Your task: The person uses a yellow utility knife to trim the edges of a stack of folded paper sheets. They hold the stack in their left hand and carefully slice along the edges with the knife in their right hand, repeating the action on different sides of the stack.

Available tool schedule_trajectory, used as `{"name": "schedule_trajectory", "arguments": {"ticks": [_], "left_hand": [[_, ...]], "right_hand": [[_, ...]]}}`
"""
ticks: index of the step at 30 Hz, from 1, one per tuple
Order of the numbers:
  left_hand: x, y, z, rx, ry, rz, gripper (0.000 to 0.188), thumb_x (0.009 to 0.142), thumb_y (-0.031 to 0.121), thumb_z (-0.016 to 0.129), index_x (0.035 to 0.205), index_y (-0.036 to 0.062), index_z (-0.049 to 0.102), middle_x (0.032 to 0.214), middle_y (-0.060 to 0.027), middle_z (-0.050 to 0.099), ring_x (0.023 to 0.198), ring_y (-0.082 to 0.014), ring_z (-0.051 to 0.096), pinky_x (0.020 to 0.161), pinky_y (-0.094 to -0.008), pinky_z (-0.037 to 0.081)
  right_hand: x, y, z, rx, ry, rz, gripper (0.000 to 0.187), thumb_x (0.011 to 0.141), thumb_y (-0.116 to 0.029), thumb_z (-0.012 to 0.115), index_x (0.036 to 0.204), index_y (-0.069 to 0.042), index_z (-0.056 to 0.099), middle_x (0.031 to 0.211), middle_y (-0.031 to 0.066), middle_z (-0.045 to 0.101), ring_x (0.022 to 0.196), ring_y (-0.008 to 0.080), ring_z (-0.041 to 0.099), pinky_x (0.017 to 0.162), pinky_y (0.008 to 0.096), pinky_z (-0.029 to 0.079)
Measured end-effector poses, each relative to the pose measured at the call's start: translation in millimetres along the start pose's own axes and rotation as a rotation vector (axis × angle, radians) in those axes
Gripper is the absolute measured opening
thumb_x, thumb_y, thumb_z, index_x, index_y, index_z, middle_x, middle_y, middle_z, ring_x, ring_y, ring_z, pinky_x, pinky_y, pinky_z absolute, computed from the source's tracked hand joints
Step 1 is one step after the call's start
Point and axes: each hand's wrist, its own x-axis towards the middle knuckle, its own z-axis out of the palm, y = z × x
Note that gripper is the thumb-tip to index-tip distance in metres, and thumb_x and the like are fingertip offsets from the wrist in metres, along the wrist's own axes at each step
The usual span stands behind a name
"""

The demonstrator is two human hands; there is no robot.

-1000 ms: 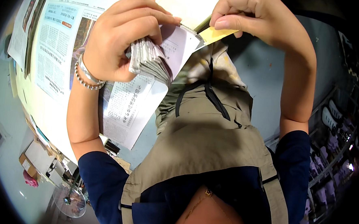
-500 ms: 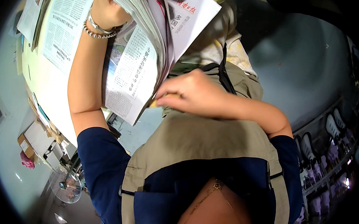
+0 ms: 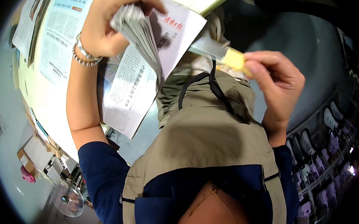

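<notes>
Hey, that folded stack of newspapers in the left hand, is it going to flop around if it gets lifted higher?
Probably floppy: the newspaper stack bends where the left hand pinches its top, and loose sheets hang below. Likely light, since one hand carries it. Pages may fan apart.

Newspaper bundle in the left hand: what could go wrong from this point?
The left hand grips the thick newspaper bundle by one edge only, so sheets hanging below may slip or fan out. The right hand holds a yellow-handled blade near the paper and the vest, so it could nick either.
</notes>
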Motion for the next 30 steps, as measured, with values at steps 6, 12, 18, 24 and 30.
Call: {"name": "schedule_trajectory", "arguments": {"ticks": [6,12,18,24,30], "left_hand": [[-6,4,-12,0.177,-0.112,0.053,0.074,0.066,0.075,0.059,0.066,0.0013,0.058,0.095,-0.019,0.063,0.084,-0.0298,0.061,0.07,-0.0356,0.049],[8,-2,-6,0.324,-0.178,0.298,0.071,0.074,0.073,0.05,0.065,0.0037,0.056,0.113,-0.0221,0.067,0.099,-0.0361,0.062,0.075,-0.0379,0.053],[7,4,-5,0.347,-0.172,0.22,0.076,0.074,0.079,0.049,0.068,0.004,0.054,0.115,-0.0214,0.067,0.102,-0.0378,0.064,0.084,-0.0431,0.053],[7,16,-4,0.4,-0.196,0.169,0.067,0.075,0.07,0.054,0.07,0.004,0.054,0.114,-0.0209,0.067,0.099,-0.0385,0.066,0.091,-0.0452,0.051],[8,4,-2,0.397,-0.171,0.297,0.063,0.081,0.068,0.048,0.071,0.0057,0.055,0.113,-0.0191,0.069,0.103,-0.0353,0.066,0.096,-0.0473,0.05]], "right_hand": [[24,9,11,-0.382,0.039,-0.397,0.013,0.077,0.001,0.077,0.088,-0.002,0.072,0.076,0.0088,0.069,0.058,0.0185,0.059,0.052,0.0276,0.044],[26,15,16,-0.362,-0.022,-0.354,0.015,0.077,0.001,0.077,0.09,-0.001,0.07,0.075,0.0085,0.068,0.057,0.0193,0.059,0.052,0.0295,0.044],[29,17,20,-0.356,-0.034,-0.422,0.016,0.075,0.0,0.079,0.088,-0.001,0.071,0.074,0.0093,0.068,0.057,0.0214,0.06,0.053,0.0295,0.045],[25,12,8,-0.37,-0.006,-0.405,0.018,0.073,0.001,0.08,0.089,-0.001,0.071,0.071,0.0086,0.067,0.055,0.0192,0.058,0.051,0.0279,0.043],[31,9,-3,-0.266,0.153,-0.35,0.015,0.076,0.002,0.079,0.09,-0.001,0.074,0.07,0.0052,0.067,0.054,0.0095,0.053,0.047,0.0222,0.037]]}}
